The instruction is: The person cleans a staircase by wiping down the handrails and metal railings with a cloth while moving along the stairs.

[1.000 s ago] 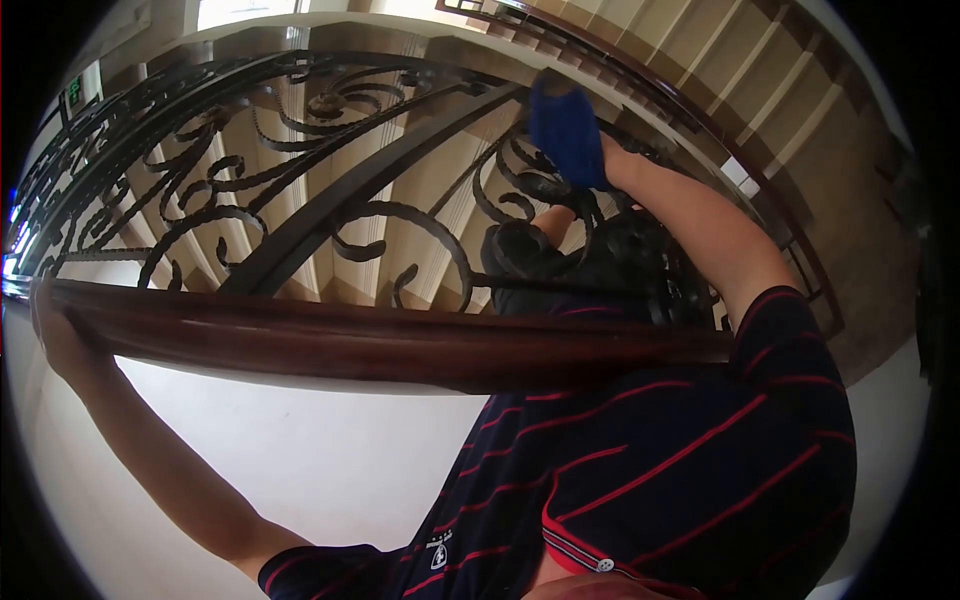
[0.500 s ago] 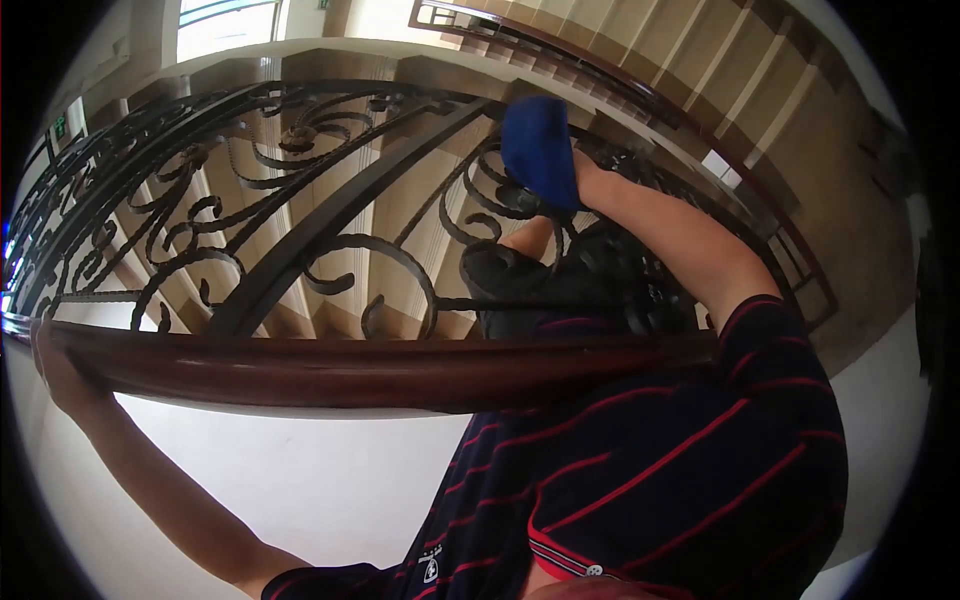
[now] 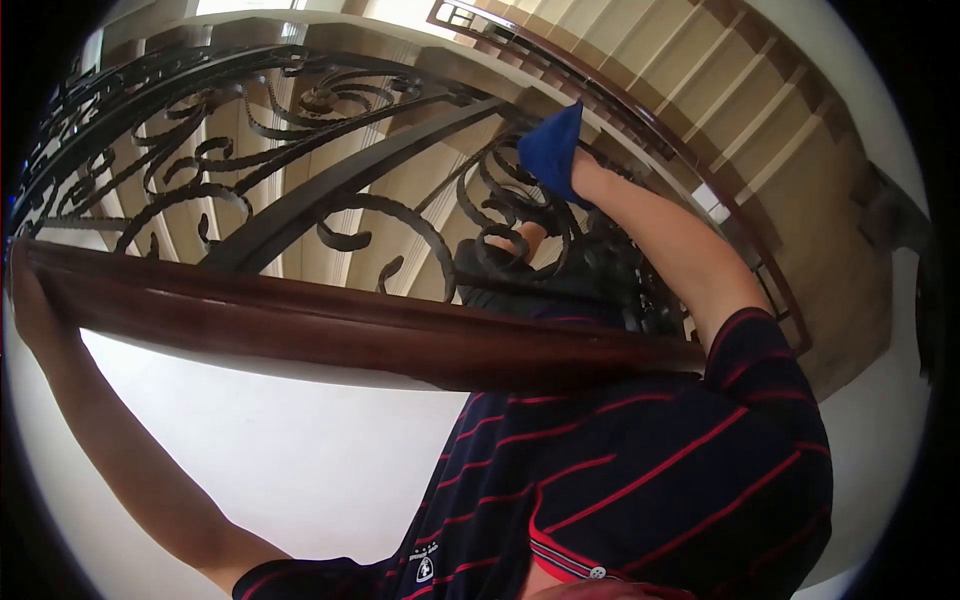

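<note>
A blue cloth (image 3: 552, 152) covers my right hand, hiding its fingers. That hand reaches over the wooden handrail (image 3: 330, 318), and the cloth lies against or close to the black wrought-iron balusters (image 3: 395, 222), near the top end of a straight iron bar (image 3: 350, 190). Whether the cloth touches the iron is unclear. At the far left edge, my left hand (image 3: 25, 275) is around the end of the dark red-brown handrail, its fingers mostly in shadow. My torso, in a dark striped shirt, leans against the rail.
Stair steps (image 3: 300, 240) show through the scrollwork. Another flight of stairs (image 3: 690, 75) with its own railing (image 3: 620, 100) runs at the upper right. A white wall (image 3: 280, 450) stands below the handrail. My legs show partly behind the ironwork.
The view has tilted, so the handrail's left end sits higher. The cloth has shifted slightly right and down and now has a pointed upper corner. My left hand stays on the handrail.
</note>
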Motion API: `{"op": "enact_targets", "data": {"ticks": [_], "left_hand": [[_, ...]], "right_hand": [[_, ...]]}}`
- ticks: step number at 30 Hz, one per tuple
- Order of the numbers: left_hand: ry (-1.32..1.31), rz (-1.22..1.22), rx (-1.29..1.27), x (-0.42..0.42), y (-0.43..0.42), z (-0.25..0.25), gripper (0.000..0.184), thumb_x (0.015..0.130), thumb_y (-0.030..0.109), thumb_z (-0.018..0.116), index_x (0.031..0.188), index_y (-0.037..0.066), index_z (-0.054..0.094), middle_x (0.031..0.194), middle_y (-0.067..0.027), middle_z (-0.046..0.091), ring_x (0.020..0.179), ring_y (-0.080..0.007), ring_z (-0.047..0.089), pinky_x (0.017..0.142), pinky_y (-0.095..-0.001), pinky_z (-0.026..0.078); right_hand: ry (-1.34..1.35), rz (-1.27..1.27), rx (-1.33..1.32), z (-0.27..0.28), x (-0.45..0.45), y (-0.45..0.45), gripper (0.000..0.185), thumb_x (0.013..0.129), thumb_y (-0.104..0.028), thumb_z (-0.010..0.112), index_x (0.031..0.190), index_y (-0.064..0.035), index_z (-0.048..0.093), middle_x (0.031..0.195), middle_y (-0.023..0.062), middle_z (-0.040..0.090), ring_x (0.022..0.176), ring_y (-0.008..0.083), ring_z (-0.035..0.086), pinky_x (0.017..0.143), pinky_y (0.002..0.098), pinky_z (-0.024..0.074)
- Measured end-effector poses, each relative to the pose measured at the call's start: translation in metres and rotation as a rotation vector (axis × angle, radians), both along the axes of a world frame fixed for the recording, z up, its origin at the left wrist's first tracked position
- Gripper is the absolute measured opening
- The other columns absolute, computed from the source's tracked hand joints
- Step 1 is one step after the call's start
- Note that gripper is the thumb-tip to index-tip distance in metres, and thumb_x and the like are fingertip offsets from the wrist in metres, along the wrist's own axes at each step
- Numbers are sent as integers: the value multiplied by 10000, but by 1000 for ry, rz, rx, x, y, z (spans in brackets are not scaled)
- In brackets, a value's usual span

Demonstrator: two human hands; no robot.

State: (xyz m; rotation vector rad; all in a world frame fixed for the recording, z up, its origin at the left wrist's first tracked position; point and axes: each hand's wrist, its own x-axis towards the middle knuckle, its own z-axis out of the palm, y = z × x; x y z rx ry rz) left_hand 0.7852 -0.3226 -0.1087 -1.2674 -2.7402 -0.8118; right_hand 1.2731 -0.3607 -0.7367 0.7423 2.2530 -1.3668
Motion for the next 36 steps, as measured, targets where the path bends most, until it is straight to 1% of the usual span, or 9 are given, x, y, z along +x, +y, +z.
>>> {"op": "enact_targets", "data": {"ticks": [8, 14, 16, 18, 20, 23, 29, 31, 36], "left_hand": [[45, -28, -27, 0, 3, -11, 476, 1031, 350, 655, 1389, 36, 665, 1418, -95, 633, 1299, -223, 592, 1106, -354, 461], [85, -51, -53, 2, 3, -16, 472, 1030, 344, 664, 1390, 39, 665, 1407, -98, 642, 1296, -225, 596, 1100, -355, 470], [107, -60, -56, 4, 5, -15, 470, 1030, 342, 666, 1390, 40, 665, 1404, -99, 645, 1294, -226, 598, 1098, -356, 472], [121, -68, -59, 8, 7, -15, 469, 1030, 340, 669, 1390, 41, 665, 1400, -100, 647, 1293, -227, 599, 1096, -356, 475], [138, -75, -54, 10, 10, -15, 467, 1029, 338, 672, 1390, 42, 666, 1396, -101, 650, 1292, -228, 601, 1094, -357, 478], [156, -80, -50, 14, 16, -18, 465, 1029, 335, 676, 1390, 43, 666, 1391, -103, 655, 1290, -229, 603, 1091, -357, 482], [148, -78, -60, 14, 9, -14, 471, 1024, 350, 663, 1397, 62, 677, 1445, -123, 629, 1325, -238, 588, 1118, -350, 455], [140, -40, -5, 27, 10, -19, 474, 1027, 356, 659, 1404, 69, 674, 1470, -121, 613, 1341, -238, 578, 1132, -355, 444], [251, 24, 16, 48, 6, -29, 473, 1002, 432, 658, 1372, 141, 703, 1330, -73, 663, 1198, -206, 659, 1039, -348, 512]], "right_hand": [[361, -86, 445, 2, 4, -15, 189, 902, -109, 596, 999, -22, 733, 1189, 250, 670, 1219, 393, 636, 1050, 472, 491], [288, 376, 269, 26, -12, 25, 194, 855, -135, 694, 1012, -39, 754, 1090, 235, 723, 1043, 380, 726, 910, 456, 576], [-63, 687, 344, 62, -20, 34, 351, 889, -209, 759, 1220, -93, 756, 1275, 153, 742, 1138, 339, 732, 982, 449, 585], [112, 294, 437, 28, -8, 12, 208, 804, -161, 747, 986, -65, 775, 1032, 206, 774, 899, 376, 773, 716, 472, 586], [266, 138, 670, 18, 6, -5, 164, 829, -186, 708, 933, -81, 781, 1076, 209, 760, 1029, 337, 754, 800, 453, 558], [-214, 302, 354, 8, 3, -13, 663, 1114, -361, 385, 1702, -122, 192, 1773, 157, 166, 1594, 327, 295, 1321, 423, 226], [28, -36, 103, 31, -4, 6, 492, 1060, -282, 523, 1514, -96, 551, 1590, 185, 512, 1421, 345, 545, 1187, 416, 442], [35, 326, 225, 27, -7, 16, 373, 1029, -221, 559, 1350, -77, 681, 1327, 201, 700, 1223, 393, 678, 1027, 439, 564], [3, -142, 161, 73, -8, 15, 159, 909, -126, 636, 991, -30, 733, 1077, 220, 726, 982, 425, 712, 879, 487, 580]]}}
